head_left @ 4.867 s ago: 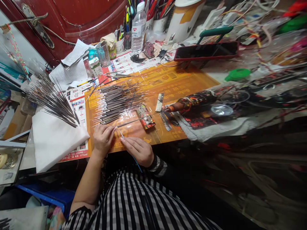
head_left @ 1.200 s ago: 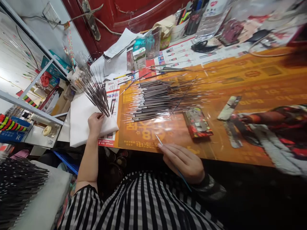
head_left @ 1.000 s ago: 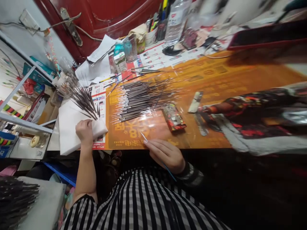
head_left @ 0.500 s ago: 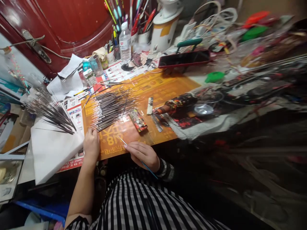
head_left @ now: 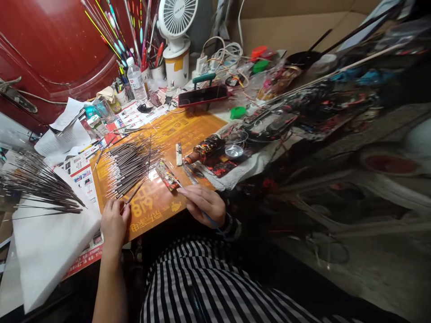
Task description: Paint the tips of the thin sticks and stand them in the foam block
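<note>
Blue brush [head_left: 212,220] is leaning over the block [head_left: 162,172], fingers of the right hand [head_left: 206,205] pinching it; left of the block, the left hand [head_left: 113,223] is holding a stick [head_left: 135,194]. Light brush pressure is likely serving best.

Orange sheet [head_left: 202,123] on table [head_left: 225,112], bearing dark sticks [head_left: 129,166], paint-smeared block [head_left: 164,173]; white foam slab [head_left: 50,246] alongside.

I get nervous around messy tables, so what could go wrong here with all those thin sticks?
The stick in the left hand is close to the pile of sticks, so it might nudge them. The right hand has the blue-handled tool by the color-smeared block; a slip could smear color. The sticks at the white foam slant outward, so a bump might knock them.
</note>
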### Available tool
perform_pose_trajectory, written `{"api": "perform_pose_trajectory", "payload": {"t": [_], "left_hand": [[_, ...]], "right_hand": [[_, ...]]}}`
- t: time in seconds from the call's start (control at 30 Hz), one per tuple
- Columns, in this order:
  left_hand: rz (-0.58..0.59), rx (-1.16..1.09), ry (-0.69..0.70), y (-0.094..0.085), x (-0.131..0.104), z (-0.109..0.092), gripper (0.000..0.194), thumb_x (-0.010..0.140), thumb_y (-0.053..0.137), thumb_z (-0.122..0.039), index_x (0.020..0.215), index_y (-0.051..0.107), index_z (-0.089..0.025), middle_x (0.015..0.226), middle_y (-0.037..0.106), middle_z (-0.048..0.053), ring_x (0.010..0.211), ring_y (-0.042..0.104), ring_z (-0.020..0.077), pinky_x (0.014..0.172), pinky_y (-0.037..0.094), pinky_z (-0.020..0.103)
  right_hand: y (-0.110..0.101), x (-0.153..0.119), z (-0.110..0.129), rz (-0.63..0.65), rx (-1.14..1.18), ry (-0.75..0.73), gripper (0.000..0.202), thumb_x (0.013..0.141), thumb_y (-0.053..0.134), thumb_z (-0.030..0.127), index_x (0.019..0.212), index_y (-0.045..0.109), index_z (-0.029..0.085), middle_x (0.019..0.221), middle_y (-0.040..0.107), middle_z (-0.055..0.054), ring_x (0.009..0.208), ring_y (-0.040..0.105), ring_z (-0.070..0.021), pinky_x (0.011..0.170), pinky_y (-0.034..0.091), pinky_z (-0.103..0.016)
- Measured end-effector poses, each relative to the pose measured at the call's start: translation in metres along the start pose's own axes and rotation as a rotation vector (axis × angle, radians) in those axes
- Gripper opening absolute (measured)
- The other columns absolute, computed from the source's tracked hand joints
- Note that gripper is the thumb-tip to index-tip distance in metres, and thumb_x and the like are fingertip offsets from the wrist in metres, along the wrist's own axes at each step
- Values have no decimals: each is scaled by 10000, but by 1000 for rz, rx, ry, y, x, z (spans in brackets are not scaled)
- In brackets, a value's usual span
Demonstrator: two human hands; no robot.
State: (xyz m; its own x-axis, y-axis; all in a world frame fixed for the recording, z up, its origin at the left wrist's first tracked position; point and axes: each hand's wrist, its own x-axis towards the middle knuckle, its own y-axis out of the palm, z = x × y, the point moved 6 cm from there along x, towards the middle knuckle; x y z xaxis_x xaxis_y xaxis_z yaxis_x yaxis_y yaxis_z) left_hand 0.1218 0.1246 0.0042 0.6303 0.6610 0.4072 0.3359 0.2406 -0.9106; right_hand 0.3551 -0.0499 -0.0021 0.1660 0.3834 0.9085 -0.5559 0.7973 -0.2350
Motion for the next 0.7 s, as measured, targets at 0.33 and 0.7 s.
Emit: {"api": "perform_pose_trajectory", "payload": {"t": [0.33, 0.7], "left_hand": [[-204, 27, 100, -16, -2, -5, 72, 950, 577, -236, 954, 639, -200, 880, 702, 34, 811, 626, 183, 784, 462, 304], [-205, -35, 266, -16, 13, -36, 105, 919, 599, -161, 1002, 651, -201, 909, 724, 40, 825, 611, 187, 805, 459, 321]], "right_hand": [[-5, 1, -6, -19, -94, 1, 549, 919, 545, 77, 1458, 501, 177, 1089, 742, -117, 982, 717, -235, 828, 632, -383], [10, 0, -24, 13, -136, 88, 535, 962, 494, 91, 1487, 464, 189, 1227, 698, -128, 1150, 666, -266, 953, 603, -460]]}}
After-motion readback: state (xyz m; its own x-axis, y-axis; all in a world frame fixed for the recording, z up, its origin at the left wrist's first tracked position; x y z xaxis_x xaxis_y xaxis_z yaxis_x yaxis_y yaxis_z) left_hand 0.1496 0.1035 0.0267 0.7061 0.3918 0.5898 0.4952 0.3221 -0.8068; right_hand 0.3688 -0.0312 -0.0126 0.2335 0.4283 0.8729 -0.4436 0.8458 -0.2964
